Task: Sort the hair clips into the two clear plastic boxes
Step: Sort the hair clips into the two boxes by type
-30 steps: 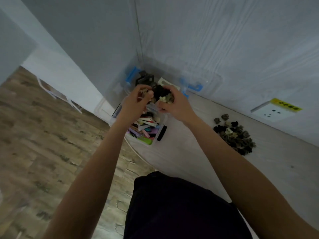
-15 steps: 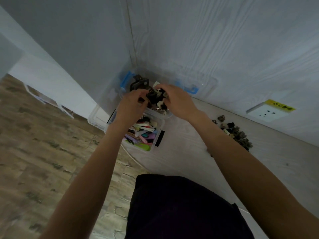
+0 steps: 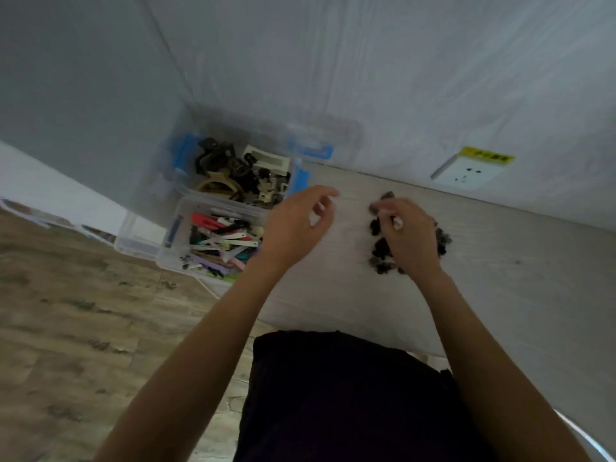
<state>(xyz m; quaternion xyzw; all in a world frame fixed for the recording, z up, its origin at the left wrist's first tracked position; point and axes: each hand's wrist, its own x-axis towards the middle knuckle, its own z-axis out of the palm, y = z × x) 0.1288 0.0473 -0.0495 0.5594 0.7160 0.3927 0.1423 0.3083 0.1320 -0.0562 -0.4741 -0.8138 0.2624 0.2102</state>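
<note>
Two clear plastic boxes stand in the corner of the pale table. The far box (image 3: 233, 135) holds dark and beige claw clips. The near box (image 3: 173, 241) holds flat colourful snap clips. A pile of small dark claw clips (image 3: 380, 251) lies on the table to the right. My left hand (image 3: 296, 225) hovers beside the boxes, fingers spread, nothing in it. My right hand (image 3: 410, 235) rests on the pile, fingers curled around small clips; part of the pile is hidden under it.
Grey walls meet behind the boxes. A white wall socket (image 3: 466, 170) with a yellow label sits at the right above the table. The table edge drops to a wood-pattern floor (image 3: 66, 311) on the left. A box lid (image 3: 136, 238) leans beside the near box.
Both hands left the far box, where they held a bunch of dark clips. The right hand moved right onto the loose pile; the left hand came away bare.
</note>
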